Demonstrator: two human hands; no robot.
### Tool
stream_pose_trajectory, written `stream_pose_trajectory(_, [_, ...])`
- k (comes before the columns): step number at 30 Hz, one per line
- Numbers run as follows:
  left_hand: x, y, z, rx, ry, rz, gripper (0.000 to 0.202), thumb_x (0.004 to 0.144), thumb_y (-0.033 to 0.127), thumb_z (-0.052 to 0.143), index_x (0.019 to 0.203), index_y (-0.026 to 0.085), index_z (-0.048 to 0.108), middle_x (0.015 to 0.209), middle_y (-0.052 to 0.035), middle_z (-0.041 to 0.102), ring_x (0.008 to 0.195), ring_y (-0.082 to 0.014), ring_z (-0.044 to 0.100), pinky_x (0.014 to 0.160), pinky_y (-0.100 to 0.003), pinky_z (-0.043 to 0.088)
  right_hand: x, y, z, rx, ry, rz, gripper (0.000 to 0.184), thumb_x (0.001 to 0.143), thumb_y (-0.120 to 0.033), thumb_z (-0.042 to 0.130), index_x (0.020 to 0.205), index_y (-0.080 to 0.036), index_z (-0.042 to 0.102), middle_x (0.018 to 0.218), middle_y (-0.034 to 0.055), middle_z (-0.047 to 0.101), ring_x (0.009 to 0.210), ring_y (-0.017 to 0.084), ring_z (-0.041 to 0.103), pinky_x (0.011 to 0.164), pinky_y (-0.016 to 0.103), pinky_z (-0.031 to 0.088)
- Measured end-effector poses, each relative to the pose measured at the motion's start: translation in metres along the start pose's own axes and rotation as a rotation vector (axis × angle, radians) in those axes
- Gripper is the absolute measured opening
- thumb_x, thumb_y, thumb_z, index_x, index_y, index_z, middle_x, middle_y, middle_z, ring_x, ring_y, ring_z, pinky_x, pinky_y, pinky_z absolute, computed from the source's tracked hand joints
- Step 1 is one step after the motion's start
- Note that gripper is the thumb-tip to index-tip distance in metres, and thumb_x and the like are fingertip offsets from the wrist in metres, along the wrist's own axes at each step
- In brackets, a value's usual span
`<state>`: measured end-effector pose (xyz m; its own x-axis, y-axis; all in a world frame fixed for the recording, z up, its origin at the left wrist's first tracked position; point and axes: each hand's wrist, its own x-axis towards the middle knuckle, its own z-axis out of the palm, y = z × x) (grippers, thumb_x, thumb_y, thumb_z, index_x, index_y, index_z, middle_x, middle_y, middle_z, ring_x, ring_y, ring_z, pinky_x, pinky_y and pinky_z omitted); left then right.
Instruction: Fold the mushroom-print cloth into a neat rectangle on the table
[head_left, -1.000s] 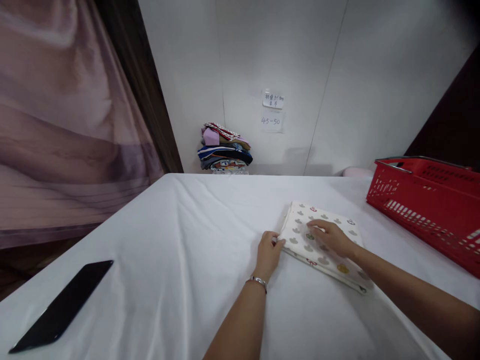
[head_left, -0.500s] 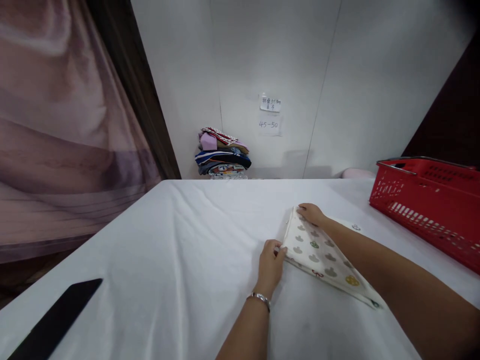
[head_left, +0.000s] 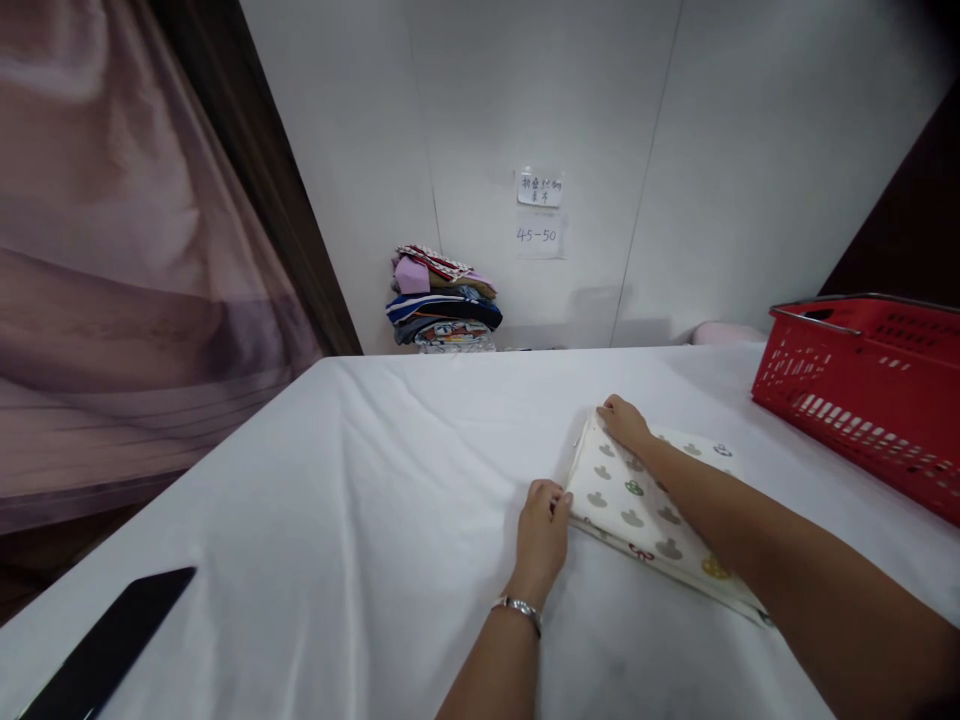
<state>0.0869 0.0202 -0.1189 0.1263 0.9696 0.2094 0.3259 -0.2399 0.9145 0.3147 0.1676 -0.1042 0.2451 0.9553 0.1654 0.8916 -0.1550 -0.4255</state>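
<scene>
A folded cream cloth (head_left: 637,500) printed with small grey, green and yellow shapes lies on the white-covered table (head_left: 360,520). My left hand (head_left: 541,535), a bracelet at its wrist, pinches the cloth's near left corner with closed fingers. My right hand (head_left: 622,422) reaches across the cloth and grips its far left corner, fingers curled over the edge. My right forearm lies over the cloth and hides part of it.
A red plastic basket (head_left: 870,385) stands at the table's right edge. A black phone (head_left: 105,645) lies at the front left. A stack of folded clothes (head_left: 442,300) sits by the back wall under paper notes (head_left: 540,210). A mauve curtain hangs on the left.
My right hand slid from the middle of the cloth to its far left corner and closed on it. My left hand stayed at the near corner. The view shifted slightly.
</scene>
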Motion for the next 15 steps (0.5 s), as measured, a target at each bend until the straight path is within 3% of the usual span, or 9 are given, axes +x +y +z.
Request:
stream_pose_trajectory(9, [0.0,0.0013,0.0008,0.037,-0.002,-0.007,0.021,0.088,0.025,0.04,0.068,0.02,0.047,0.084,0.0,0.051,0.076,-0.0118,0.051,0.072,-0.024,0.038,0.0015,0.0044,-0.0084,0.128,-0.105,-0.174,0.024,0.081,-0.04,0.048,0.09,-0.022,0.062,0.092,0.0021,0.067,0.084,0.018,0.059,0.071,0.025,0.041])
stream_pose_trajectory(15, [-0.0002,0.0024,0.0011,0.031,-0.004,-0.003,0.02,0.088,0.023,0.039,0.07,0.02,0.047,0.086,-0.0003,0.05,0.078,-0.012,0.05,0.074,-0.024,0.037,0.0051,0.0026,-0.0031,0.11,-0.072,-0.113,0.022,0.078,-0.038,0.05,0.077,-0.02,0.062,0.08,0.0052,0.066,0.076,0.02,0.058,0.065,0.028,0.04])
